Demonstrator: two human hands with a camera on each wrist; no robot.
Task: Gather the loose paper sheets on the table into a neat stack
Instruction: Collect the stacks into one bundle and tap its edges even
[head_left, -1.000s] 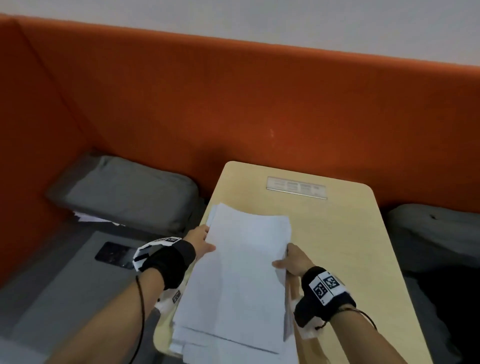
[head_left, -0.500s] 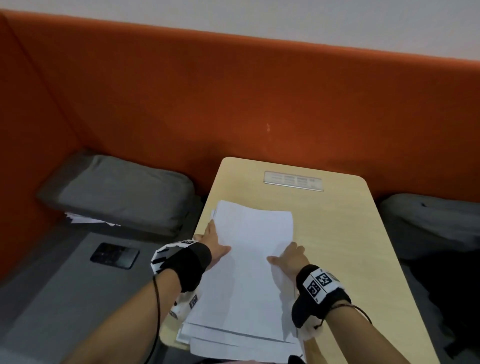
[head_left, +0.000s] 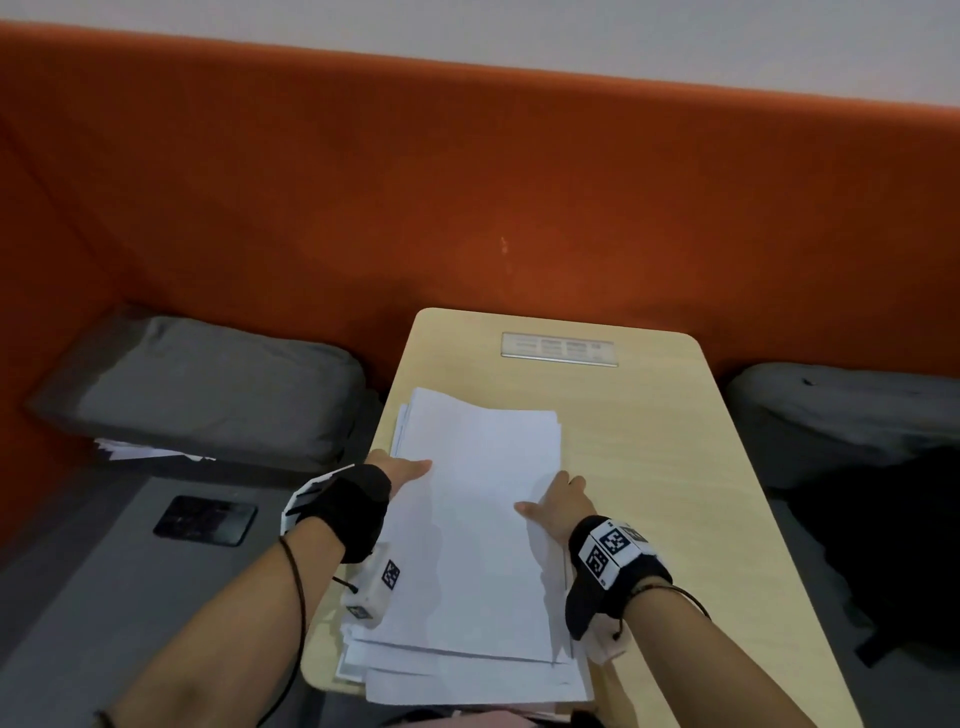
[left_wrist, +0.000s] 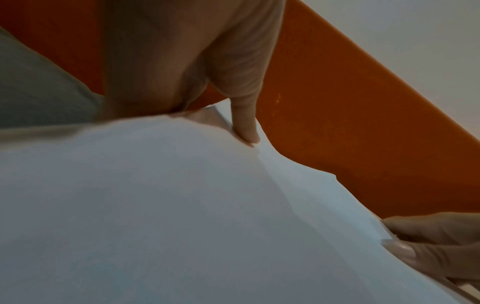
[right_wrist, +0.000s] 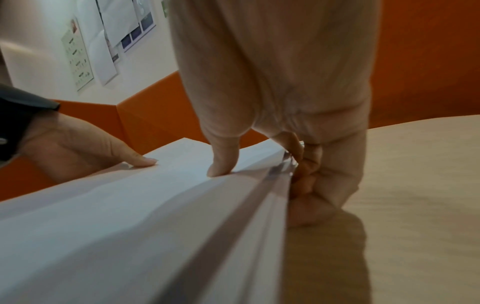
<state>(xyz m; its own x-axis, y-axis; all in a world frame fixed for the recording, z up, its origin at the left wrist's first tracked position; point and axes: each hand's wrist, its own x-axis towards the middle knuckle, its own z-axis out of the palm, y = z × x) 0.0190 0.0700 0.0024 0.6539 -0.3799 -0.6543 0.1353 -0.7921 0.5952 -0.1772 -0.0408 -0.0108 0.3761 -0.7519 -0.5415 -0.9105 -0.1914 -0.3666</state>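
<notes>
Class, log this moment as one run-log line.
phase: squaring | left hand: grips paper stack | right hand: grips stack | near edges: uneven

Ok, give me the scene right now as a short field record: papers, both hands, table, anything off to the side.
papers: white paper stack on the table, near edges fanned, not yet flush
left hand: left hand grips the stack's left edge, thumb on top
right hand: right hand grips the right edge, thumb on top, fingers curled under
side: phone and grey cushion on the bench to the left
</notes>
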